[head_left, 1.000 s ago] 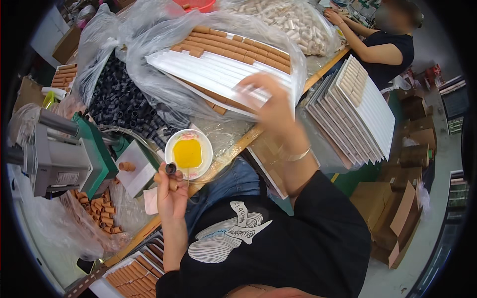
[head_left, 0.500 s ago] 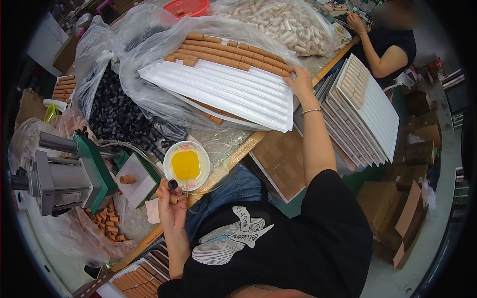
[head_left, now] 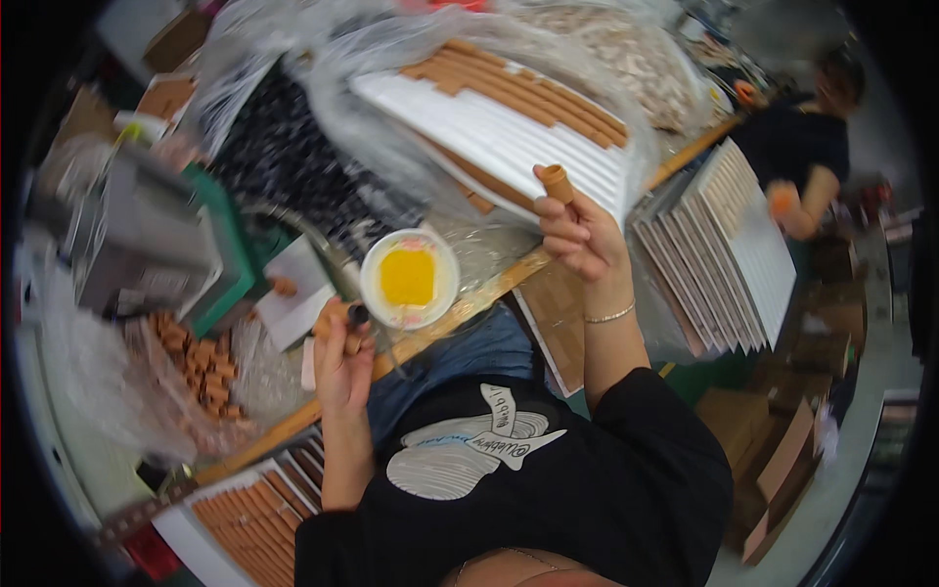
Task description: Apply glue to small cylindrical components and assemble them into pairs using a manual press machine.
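In the head view, the right hand [head_left: 579, 233] was raised over the bench edge, its fingers curled around a short tan tube [head_left: 558, 183] that stood upright above the fingertips. Just behind it lay a white ribbed tray [head_left: 509, 137] under clear plastic wrap, with rows of tan tubes [head_left: 533, 83] filling its far end. The left hand [head_left: 342, 357] sat lower, near the person's lap, fingers closed narrowly on a small dark-tipped piece [head_left: 358, 315] together with a brownish bit; what exactly these were could not be told through the blur. Just beside that hand, touching the wooden bench rim [head_left: 469, 303], stood a round white dish [head_left: 409, 279] holding yellow paste. Left of the dish a green-sided machine [head_left: 166, 245] stood, and below it a loose heap of short tan pieces [head_left: 196, 367] lay on plastic sheeting. A second tray of tan tubes [head_left: 245, 519] showed at the lower left. To the right a stack of white trays [head_left: 724, 245] leaned on edge, and beyond it another person [head_left: 812, 157] in dark clothing worked at the far end of the bench
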`<state>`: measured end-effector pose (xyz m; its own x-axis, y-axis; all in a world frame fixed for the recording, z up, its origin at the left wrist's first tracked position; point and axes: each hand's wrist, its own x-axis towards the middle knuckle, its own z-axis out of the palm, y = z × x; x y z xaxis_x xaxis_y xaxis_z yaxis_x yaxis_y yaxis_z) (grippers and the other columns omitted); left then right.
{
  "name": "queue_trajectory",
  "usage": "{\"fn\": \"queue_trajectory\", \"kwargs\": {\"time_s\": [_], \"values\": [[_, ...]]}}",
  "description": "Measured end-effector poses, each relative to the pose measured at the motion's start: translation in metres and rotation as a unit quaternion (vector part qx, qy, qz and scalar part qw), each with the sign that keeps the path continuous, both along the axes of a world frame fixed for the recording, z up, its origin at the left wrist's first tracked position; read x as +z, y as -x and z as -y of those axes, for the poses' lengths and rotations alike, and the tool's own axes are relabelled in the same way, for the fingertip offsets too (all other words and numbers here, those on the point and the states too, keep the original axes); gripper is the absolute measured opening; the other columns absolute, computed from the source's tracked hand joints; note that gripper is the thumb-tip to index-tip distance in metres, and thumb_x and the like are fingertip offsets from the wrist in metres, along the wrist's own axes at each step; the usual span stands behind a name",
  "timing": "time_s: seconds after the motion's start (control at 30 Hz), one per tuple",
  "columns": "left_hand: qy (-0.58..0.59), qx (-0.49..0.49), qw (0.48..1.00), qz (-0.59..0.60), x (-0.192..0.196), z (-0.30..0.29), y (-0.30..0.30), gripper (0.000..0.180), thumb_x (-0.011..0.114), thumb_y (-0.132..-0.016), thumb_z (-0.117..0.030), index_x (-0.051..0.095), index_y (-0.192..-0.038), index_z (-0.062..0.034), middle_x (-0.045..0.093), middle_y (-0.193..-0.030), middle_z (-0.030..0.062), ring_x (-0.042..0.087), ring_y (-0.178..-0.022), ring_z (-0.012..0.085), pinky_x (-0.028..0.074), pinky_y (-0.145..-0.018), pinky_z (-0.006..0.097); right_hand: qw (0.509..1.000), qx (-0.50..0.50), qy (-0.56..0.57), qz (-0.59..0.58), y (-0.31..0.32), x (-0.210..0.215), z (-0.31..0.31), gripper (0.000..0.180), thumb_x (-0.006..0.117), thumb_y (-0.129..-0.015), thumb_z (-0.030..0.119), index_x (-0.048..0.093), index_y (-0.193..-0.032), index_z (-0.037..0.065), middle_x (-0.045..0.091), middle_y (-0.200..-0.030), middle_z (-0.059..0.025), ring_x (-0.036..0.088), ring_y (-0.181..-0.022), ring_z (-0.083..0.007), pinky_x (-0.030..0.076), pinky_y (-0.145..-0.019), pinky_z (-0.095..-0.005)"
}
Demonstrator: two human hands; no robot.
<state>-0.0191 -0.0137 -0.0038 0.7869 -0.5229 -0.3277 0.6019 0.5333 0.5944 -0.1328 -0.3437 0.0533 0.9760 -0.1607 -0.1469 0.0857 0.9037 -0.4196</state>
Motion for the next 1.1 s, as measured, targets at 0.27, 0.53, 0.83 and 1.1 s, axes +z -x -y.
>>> {"fn": "queue_trajectory", "kwargs": {"time_s": [0.27, 0.53, 0.83, 1.1], "values": [[-0.166, 0.094, 0.945, 0.264, 0.025, 0.0, -0.008, 0.03, 0.064, -0.09, -0.01, 0.048, -0.115, -0.0044, 0.058, -0.086, 0.0024, 0.053, -0.072, 0.0081, 0.043, -0.062, 0.021, 0.89, 0.173, 0.421, 0.01, -0.069, 0.002, -0.144, 0.03, 0.049, -0.097, 0.014, 0.049, -0.124, 0.001, 0.055, -0.078, -0.0028, 0.049, -0.054, -0.0045, 0.041, -0.047, -0.0168], [-0.232, 0.072, 0.936, 0.254, 0.015, -0.03, -0.008, 0.036, 0.07, -0.085, -0.009, 0.048, -0.113, -0.0037, 0.055, -0.091, 0.0022, 0.054, -0.083, 0.0085, 0.045, -0.072, 0.022, 0.678, 0.089, 0.713, 0.154, -0.087, -0.009, -0.173, 0.039, 0.07, -0.081, 0.008, 0.055, -0.116, 0.0, 0.059, -0.079, -0.008, 0.058, -0.067, -0.018, 0.048, -0.061, -0.0301], [-0.427, 0.082, 0.792, 0.428, -0.019, -0.034, -0.108, 0.042, 0.075, -0.074, -0.001, 0.053, -0.109, 0.0042, 0.065, -0.099, 0.0086, 0.061, -0.087, 0.0136, 0.048, -0.074, 0.026, 0.628, 0.027, 0.775, 0.066, -0.152, -0.025, -0.19, 0.026, 0.069, -0.077, 0.02, 0.058, -0.091, 0.002, 0.069, -0.083, -0.0166, 0.068, -0.079, -0.0331, 0.053, -0.073, -0.039], [-0.229, 0.118, 0.931, 0.259, 0.016, -0.077, -0.068, 0.028, 0.06, -0.092, -0.013, 0.048, -0.114, 0.0001, 0.063, -0.106, 0.0151, 0.064, -0.088, 0.0199, 0.051, -0.072, 0.026, 0.482, -0.031, 0.875, 0.037, -0.184, -0.054, -0.21, 0.046, 0.076, -0.071, 0.031, 0.059, -0.106, 0.006, 0.058, -0.109, -0.011, 0.049, -0.107, -0.0285, 0.037, -0.082, -0.043]]}}
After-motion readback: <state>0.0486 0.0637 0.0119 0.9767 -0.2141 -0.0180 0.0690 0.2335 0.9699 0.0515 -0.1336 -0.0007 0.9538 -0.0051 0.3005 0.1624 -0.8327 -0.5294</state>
